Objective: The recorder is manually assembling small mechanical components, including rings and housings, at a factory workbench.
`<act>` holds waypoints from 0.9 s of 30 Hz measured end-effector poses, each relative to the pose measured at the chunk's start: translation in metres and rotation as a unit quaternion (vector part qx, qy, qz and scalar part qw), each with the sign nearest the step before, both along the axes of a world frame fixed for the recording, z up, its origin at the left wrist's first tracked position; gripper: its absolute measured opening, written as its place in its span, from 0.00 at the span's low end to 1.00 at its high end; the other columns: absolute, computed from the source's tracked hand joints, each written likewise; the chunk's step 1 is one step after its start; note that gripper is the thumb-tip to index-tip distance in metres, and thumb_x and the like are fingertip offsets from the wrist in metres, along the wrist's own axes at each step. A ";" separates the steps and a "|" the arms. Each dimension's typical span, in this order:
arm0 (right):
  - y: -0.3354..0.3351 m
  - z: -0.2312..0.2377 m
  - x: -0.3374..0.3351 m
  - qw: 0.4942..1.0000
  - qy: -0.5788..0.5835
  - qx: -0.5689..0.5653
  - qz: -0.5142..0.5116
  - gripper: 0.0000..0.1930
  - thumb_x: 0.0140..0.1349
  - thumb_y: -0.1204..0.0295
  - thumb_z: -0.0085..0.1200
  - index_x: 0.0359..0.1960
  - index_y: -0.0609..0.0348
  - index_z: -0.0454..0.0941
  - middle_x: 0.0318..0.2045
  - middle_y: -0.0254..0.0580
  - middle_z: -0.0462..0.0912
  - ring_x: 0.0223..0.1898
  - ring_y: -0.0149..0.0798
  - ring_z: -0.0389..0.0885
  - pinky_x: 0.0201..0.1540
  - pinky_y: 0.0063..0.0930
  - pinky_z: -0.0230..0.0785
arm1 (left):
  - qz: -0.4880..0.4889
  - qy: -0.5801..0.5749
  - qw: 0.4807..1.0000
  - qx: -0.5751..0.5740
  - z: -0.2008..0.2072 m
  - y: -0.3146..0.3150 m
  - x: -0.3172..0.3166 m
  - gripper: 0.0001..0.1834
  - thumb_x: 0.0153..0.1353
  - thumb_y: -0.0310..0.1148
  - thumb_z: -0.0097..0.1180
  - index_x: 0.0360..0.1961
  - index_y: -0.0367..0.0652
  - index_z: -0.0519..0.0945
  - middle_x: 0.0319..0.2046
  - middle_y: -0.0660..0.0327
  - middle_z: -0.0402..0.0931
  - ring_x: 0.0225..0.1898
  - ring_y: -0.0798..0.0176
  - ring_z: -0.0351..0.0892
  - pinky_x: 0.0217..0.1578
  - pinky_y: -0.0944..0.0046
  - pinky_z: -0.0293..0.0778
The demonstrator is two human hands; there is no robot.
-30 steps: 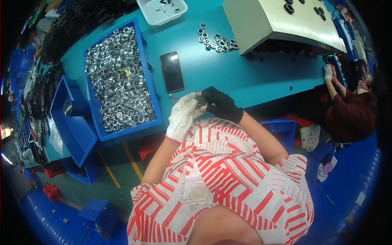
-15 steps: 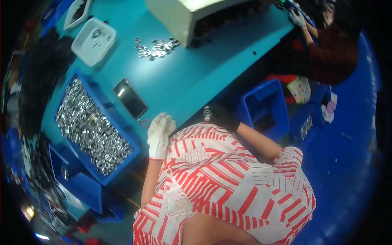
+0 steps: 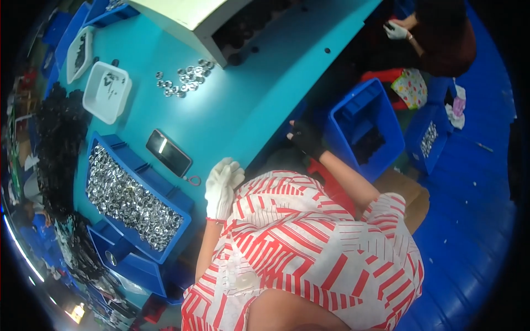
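Two hands here, and they're well apart. The right hand (image 3: pixel 308 140), in a black glove with bare fingertips, hangs out past the edge of the teal table (image 3: pixel 232 105). The thing nearest it is a deep blue bin (image 3: pixel 381 110), just off to its right. The bin's long side runs away from the person's body, leaning a bit left at the far end, and there's a dark heap (image 3: pixel 369 146) down inside, too murky to name. So for that bin it's clearly the right hand that's closer; the other one's way over on the far side of the lap.

Grip-wise, the right fingers look loosely curled, with a bit of a gap between two tips pointing away from the bin. Dark glove, dark background, so honestly I can't make out whether something small is tucked in there.

The left hand (image 3: pixel 221 190), white glove, sits at the table edge, fingers bunched together, nothing visible in it. Closest to it is a smartphone (image 3: pixel 168 153) with a red strap (image 3: pixel 193 180), then a blue tray (image 3: pixel 164 190) full of shiny metal rings (image 3: pixel 130 193) further left.
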State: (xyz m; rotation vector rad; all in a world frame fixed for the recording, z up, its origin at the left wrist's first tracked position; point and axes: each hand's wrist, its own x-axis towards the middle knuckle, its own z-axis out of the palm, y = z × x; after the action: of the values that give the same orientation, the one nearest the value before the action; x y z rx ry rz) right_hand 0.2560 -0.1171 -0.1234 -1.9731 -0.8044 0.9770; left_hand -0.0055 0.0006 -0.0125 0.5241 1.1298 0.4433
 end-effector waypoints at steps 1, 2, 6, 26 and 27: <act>0.008 0.019 -0.001 0.999 0.023 0.022 0.023 0.20 0.53 0.72 0.59 0.49 0.62 0.74 0.46 0.46 0.78 0.46 0.38 0.76 0.49 0.29 0.69 | 0.003 -0.013 1.000 0.000 -0.002 -0.001 -0.002 0.25 0.61 0.34 0.53 0.54 0.31 0.64 0.44 0.49 0.72 0.38 0.59 0.76 0.40 0.64 0.77; 0.019 0.034 -0.002 0.997 0.047 0.044 0.049 0.16 0.54 0.72 0.58 0.45 0.60 0.77 0.43 0.45 0.79 0.44 0.37 0.77 0.48 0.29 0.69 | 0.008 -0.019 1.000 -0.003 -0.005 -0.002 -0.003 0.26 0.60 0.35 0.54 0.55 0.31 0.64 0.44 0.49 0.72 0.38 0.58 0.77 0.39 0.64 0.77; 0.103 0.057 -0.010 0.972 -0.086 0.089 0.202 0.12 0.54 0.69 0.58 0.41 0.55 0.77 0.38 0.41 0.79 0.38 0.39 0.78 0.41 0.27 0.70 | 0.024 -0.020 0.999 -0.011 -0.005 0.000 -0.006 0.27 0.60 0.36 0.53 0.55 0.31 0.64 0.47 0.47 0.71 0.42 0.55 0.76 0.42 0.61 0.76; 0.241 0.030 -0.055 0.902 -0.329 0.033 0.277 0.10 0.55 0.65 0.48 0.38 0.51 0.74 0.38 0.46 0.75 0.36 0.52 0.77 0.37 0.45 0.70 | 0.138 -0.063 0.988 0.003 0.000 -0.001 -0.033 0.23 0.62 0.33 0.51 0.55 0.34 0.64 0.46 0.50 0.71 0.44 0.55 0.75 0.44 0.59 0.75; 0.234 0.029 -0.051 0.905 -0.319 0.018 0.282 0.10 0.54 0.64 0.48 0.38 0.51 0.73 0.38 0.47 0.74 0.37 0.52 0.77 0.37 0.45 0.70 | 0.128 -0.087 0.988 0.001 -0.010 0.001 -0.033 0.23 0.62 0.34 0.52 0.55 0.35 0.65 0.46 0.51 0.71 0.43 0.56 0.75 0.45 0.59 0.74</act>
State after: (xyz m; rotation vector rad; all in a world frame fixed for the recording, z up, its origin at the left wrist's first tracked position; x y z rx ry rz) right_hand 0.2046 0.1167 -0.0944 -2.0840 -1.8195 0.5830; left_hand -0.0381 0.0020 -0.0226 0.3352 1.0324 0.7000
